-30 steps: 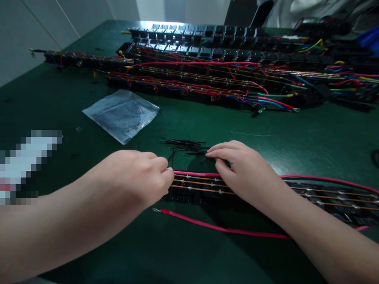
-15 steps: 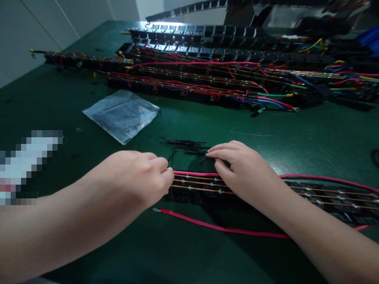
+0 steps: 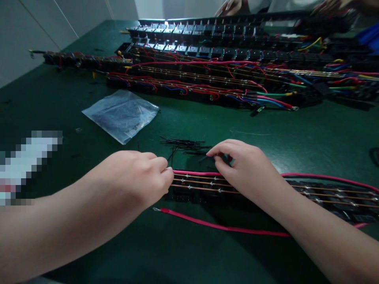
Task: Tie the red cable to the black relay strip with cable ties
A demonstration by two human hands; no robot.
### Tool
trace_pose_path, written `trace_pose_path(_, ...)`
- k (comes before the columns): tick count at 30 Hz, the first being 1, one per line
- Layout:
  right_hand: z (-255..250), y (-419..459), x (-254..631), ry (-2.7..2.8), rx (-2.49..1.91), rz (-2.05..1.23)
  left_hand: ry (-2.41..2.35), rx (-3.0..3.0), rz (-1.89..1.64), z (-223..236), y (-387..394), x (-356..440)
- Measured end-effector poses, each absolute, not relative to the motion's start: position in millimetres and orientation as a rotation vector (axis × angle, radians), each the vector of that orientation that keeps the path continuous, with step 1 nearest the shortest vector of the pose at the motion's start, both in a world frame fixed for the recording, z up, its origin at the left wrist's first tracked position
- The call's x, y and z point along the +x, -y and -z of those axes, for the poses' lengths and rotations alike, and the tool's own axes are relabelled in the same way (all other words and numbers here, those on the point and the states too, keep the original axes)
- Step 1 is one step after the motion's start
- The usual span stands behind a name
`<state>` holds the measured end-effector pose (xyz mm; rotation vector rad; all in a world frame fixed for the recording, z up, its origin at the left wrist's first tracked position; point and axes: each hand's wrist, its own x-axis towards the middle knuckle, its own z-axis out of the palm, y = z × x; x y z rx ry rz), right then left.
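My left hand [image 3: 145, 177] is closed at the left end of a long black module [image 3: 183, 196] that carries thin copper rods [image 3: 201, 187]. A red cable [image 3: 195, 172] runs along the module's far edge into this hand; the fingertips are hidden. Over the module, my right hand [image 3: 239, 161] bends its thumb and index finger toward each other, and a thin black cable tie [image 3: 203, 159] shows at the tips. Just beyond lies a loose pile of black cable ties [image 3: 183, 142]. Nearer me, a red cable end with a ring terminal [image 3: 156, 209] rests on the green table.
A clear plastic bag [image 3: 121, 114] with dark contents lies behind my left hand. Several wired black modules [image 3: 183, 83] with red, blue and green leads stretch across the back. At the top, another person's hand [image 3: 232, 7] is near a black strip [image 3: 201, 19]. A pixelated patch covers the left edge.
My right thumb and index finger have drawn into a tighter pinch by the pile. My left hand stays put. At the back, the long black strip has come down and a person's hand shows.
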<state>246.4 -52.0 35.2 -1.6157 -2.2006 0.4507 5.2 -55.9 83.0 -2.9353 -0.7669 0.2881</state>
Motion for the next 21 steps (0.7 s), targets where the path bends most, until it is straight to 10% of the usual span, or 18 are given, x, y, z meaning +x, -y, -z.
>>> trace_pose_path(21, -34.9, 45.5, 246.5, 2.194, -1.642, -0.735, 0.685, -2.907, -0.203, -82.4, 57.4, 5.1)
